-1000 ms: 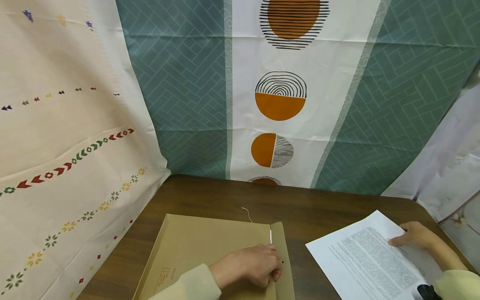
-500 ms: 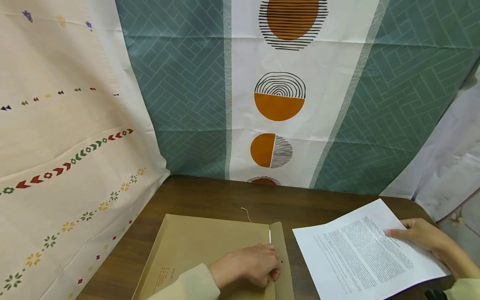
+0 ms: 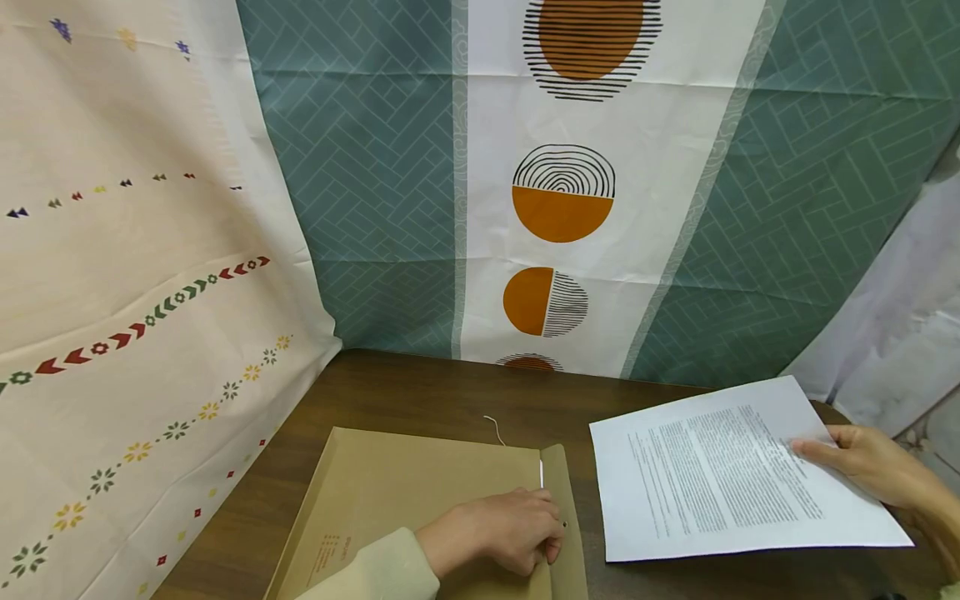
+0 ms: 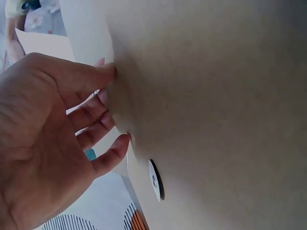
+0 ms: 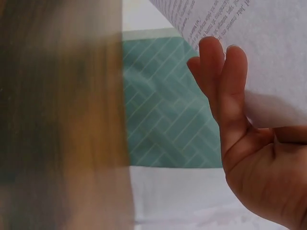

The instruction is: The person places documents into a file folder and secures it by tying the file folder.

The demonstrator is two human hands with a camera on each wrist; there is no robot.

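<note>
A brown kraft document envelope (image 3: 420, 483) lies on the table with its flap (image 3: 572, 558) folded out to the right. My left hand (image 3: 504, 531) pinches the envelope's mouth edge beside the flap. In the left wrist view, the left thumb (image 4: 96, 74) is on the envelope's outer face, and a round string-tie button (image 4: 155, 181) sits close by. My right hand (image 3: 877, 467) grips a printed sheet of paper (image 3: 675, 483) by its right side, thumb on top, held up off the table. Whether it is one sheet or more I cannot tell.
A thin white string (image 3: 495, 427) sticks out beyond the envelope's far edge. The dark wooden table (image 3: 420, 387) ends at a patterned curtain (image 3: 390, 208) behind. A pale cloth with flower prints (image 3: 150, 333) hangs along the left side.
My right hand has raised the printed paper off the table, turning it so its edges line up more squarely with the envelope. The left hand and envelope have stayed in place.
</note>
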